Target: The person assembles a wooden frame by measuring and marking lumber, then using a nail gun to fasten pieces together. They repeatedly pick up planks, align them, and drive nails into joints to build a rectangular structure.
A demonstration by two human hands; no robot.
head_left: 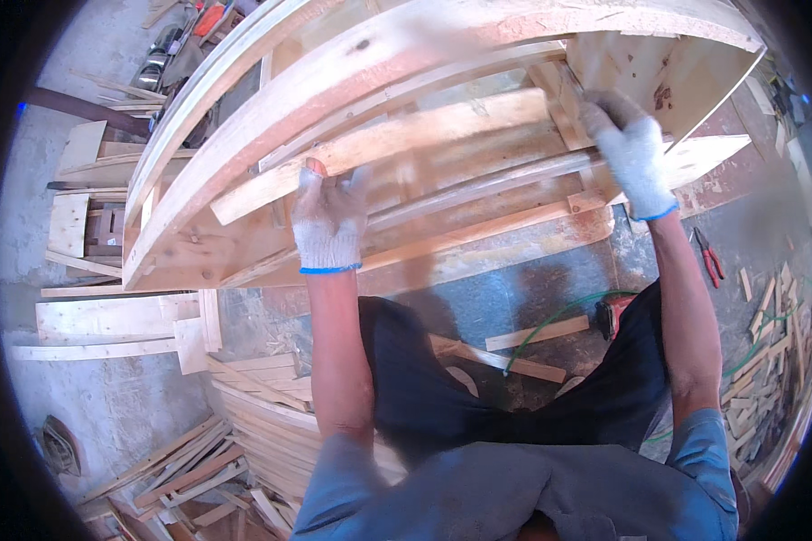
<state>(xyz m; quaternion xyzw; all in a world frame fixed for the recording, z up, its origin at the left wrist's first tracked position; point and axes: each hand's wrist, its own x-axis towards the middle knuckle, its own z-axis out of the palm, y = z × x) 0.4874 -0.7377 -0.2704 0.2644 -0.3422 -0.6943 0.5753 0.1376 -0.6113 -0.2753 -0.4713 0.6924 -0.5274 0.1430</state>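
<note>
A large wooden frame [271,99] of long boards and cross slats fills the upper half of the view, tilted up off the floor. My left hand [329,221], in a grey knit glove with a blue cuff, is closed around the lower end of a flat slat [397,140] that runs across the frame. My right hand [632,158], in the same kind of glove, grips a slat and block at the frame's right side, beside a plywood panel [686,77]. Both forearms reach up from the lower edge.
Stacks of boards [108,320] and curved strips [262,424] lie on the floor at left. Offcuts [762,361] are piled at right. Red-handled pliers [708,257], a red power tool [615,316] and a green hose [550,325] lie on the concrete floor.
</note>
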